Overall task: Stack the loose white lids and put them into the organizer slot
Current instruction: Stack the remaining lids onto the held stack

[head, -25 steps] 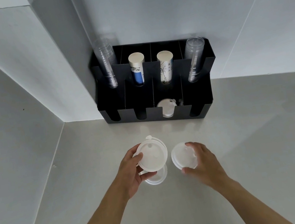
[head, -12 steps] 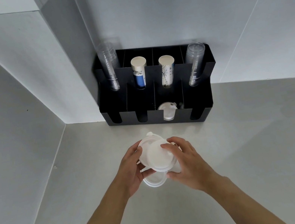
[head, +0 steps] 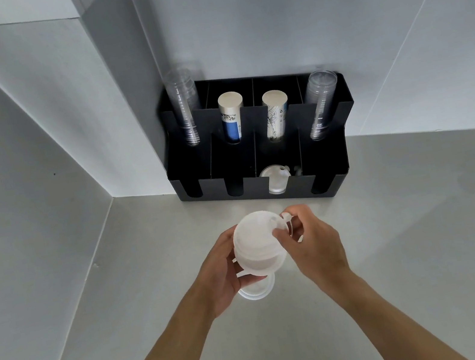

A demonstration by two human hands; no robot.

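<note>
Above the grey counter (head: 400,246), left hand (head: 219,275) and right hand (head: 312,244) clamp the lid stack (head: 257,244) — 1 loose lid (head: 257,291) beneath, organizer (head: 258,141) beyond — where misaligned rims could slip.

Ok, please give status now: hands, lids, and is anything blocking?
Left hand and right hand both grip lid stack. One loose lid on counter. Organizer path clear.

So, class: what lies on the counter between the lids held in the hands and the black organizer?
Nothing: in the head view, bare grey counter separates the held lids from the black organizer.
</note>
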